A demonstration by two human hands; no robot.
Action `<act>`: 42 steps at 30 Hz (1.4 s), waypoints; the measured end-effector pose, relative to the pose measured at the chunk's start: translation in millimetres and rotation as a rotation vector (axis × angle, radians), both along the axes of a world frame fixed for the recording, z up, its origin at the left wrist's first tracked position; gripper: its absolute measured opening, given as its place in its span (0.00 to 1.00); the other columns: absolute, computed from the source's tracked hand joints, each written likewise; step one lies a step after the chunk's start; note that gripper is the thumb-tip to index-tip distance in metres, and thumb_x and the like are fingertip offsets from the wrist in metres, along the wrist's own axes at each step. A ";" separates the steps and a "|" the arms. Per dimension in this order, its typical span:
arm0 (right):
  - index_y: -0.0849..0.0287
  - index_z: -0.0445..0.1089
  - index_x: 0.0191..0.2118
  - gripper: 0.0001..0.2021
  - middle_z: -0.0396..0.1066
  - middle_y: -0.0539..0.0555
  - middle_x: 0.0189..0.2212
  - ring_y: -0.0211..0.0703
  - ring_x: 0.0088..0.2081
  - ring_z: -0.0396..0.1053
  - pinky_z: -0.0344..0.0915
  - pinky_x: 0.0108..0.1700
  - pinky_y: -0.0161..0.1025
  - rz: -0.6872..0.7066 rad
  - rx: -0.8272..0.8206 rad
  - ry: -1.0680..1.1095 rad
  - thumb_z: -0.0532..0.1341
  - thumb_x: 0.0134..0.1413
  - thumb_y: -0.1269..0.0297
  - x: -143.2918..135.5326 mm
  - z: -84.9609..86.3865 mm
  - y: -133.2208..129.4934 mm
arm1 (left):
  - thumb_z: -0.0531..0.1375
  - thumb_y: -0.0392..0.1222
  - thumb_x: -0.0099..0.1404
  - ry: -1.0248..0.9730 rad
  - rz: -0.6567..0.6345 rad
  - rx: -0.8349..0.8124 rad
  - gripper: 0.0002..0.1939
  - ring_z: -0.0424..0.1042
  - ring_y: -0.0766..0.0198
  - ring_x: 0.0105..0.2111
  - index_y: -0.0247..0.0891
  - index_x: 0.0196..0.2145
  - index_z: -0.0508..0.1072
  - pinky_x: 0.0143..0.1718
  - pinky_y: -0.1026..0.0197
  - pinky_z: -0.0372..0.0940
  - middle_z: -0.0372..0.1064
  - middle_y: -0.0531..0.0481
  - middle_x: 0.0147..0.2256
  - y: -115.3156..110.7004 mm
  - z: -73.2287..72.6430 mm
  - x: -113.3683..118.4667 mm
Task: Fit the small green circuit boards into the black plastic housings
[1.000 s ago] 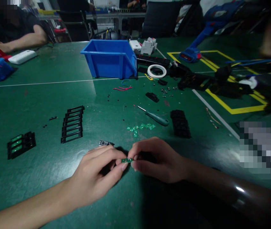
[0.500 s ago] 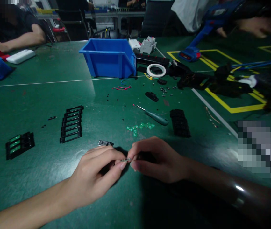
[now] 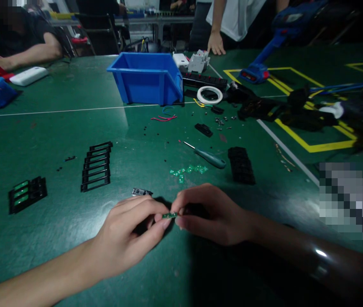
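Between both hands is a small green circuit board (image 3: 169, 215), pinched at its left end by my left hand (image 3: 133, 230) and at its right end by my right hand (image 3: 210, 213). Just behind my left fingers lies a small grey and black part (image 3: 142, 192). Several little green boards (image 3: 187, 170) lie in a loose group beyond my hands. A screwdriver (image 3: 210, 157) with a green handle rests behind them. To the left are a black ladder-like frame (image 3: 96, 167) and a black holder (image 3: 27, 194) with green pieces in it.
Black stacked parts (image 3: 241, 165) lie to the right. Further back stand a blue bin (image 3: 146, 83), a white tape ring (image 3: 209, 95) and a blue power tool (image 3: 264, 55). Screws (image 3: 221, 121) and wire scraps (image 3: 164, 118) are scattered about. People are at the far side and left.
The small board between my fingers has tilted, so more of its green face shows. At the back, a person's hand now rests on the table edge.
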State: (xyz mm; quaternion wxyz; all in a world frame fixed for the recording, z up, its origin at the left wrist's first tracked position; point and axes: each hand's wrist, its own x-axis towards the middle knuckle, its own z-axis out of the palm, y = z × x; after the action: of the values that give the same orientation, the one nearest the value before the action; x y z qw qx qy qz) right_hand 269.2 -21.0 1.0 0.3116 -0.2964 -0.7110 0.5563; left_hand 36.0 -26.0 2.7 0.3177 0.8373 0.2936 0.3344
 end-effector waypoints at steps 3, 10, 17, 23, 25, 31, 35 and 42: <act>0.65 0.75 0.38 0.07 0.66 0.48 0.23 0.31 0.24 0.60 0.57 0.27 0.30 -0.003 0.000 0.008 0.65 0.61 0.65 0.5 -1.7 0.1 | 0.63 0.31 0.68 0.005 0.010 0.002 0.04 0.72 0.67 0.29 0.36 0.41 0.74 0.32 0.62 0.63 0.75 0.50 0.32 -0.7 -0.6 -0.7; 0.64 0.75 0.37 0.06 0.66 0.47 0.23 0.33 0.25 0.61 0.57 0.27 0.30 0.014 -0.032 0.019 0.66 0.59 0.65 0.1 0.9 0.8 | 0.63 0.31 0.67 0.018 0.019 0.005 0.04 0.70 0.68 0.28 0.37 0.39 0.72 0.31 0.63 0.62 0.73 0.52 0.31 -2.3 -1.7 -2.7; 0.63 0.75 0.36 0.03 0.63 0.45 0.22 0.30 0.23 0.58 0.54 0.25 0.29 0.019 -0.035 0.038 0.66 0.58 0.69 -0.5 -3.0 0.2 | 0.63 0.31 0.67 -0.003 0.020 0.022 0.06 0.71 0.68 0.29 0.36 0.41 0.72 0.33 0.63 0.64 0.72 0.53 0.31 -1.1 -1.8 0.3; 0.65 0.75 0.36 0.05 0.64 0.46 0.23 0.31 0.24 0.57 0.54 0.26 0.31 0.014 -0.036 0.003 0.65 0.60 0.68 -0.9 -1.9 0.8 | 0.64 0.31 0.67 -0.005 0.038 0.029 0.07 0.70 0.70 0.27 0.37 0.42 0.72 0.31 0.65 0.64 0.72 0.54 0.30 -2.0 -3.0 0.0; 0.65 0.75 0.36 0.06 0.64 0.47 0.23 0.32 0.24 0.58 0.54 0.26 0.31 0.023 -0.023 -0.015 0.64 0.62 0.67 -1.0 -1.9 1.0 | 0.64 0.32 0.67 -0.004 0.040 0.034 0.07 0.71 0.71 0.26 0.37 0.43 0.72 0.29 0.66 0.63 0.73 0.55 0.30 -2.2 -3.2 -0.5; 0.62 0.73 0.36 0.05 0.63 0.46 0.23 0.32 0.25 0.57 0.54 0.26 0.31 0.068 0.011 -0.036 0.64 0.62 0.66 -0.4 -2.7 0.7 | 0.64 0.34 0.68 0.005 0.018 0.025 0.07 0.76 0.66 0.31 0.37 0.44 0.74 0.32 0.64 0.67 0.79 0.49 0.36 -2.0 -4.5 -2.1; 0.62 0.72 0.36 0.05 0.61 0.45 0.22 0.32 0.24 0.56 0.53 0.25 0.31 0.062 0.006 -0.032 0.64 0.62 0.65 -0.2 -2.5 0.6 | 0.64 0.34 0.68 0.000 0.013 0.017 0.08 0.77 0.64 0.33 0.37 0.45 0.74 0.34 0.62 0.68 0.79 0.47 0.37 -2.7 -5.3 -2.9; 0.64 0.75 0.40 0.09 0.73 0.51 0.29 0.35 0.29 0.66 0.63 0.32 0.33 -0.056 0.170 -0.041 0.60 0.67 0.64 -4.7 7.5 -0.3 | 0.64 0.33 0.67 -0.034 0.102 0.050 0.07 0.77 0.65 0.33 0.38 0.44 0.74 0.35 0.64 0.69 0.78 0.48 0.35 -2.6 -1.4 -2.3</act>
State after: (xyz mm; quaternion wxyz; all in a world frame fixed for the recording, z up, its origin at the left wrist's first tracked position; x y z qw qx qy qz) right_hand 264.4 -21.3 8.4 0.3364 -0.2998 -0.7534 0.4789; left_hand 33.7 -28.7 1.2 0.2841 0.8230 0.3222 0.3717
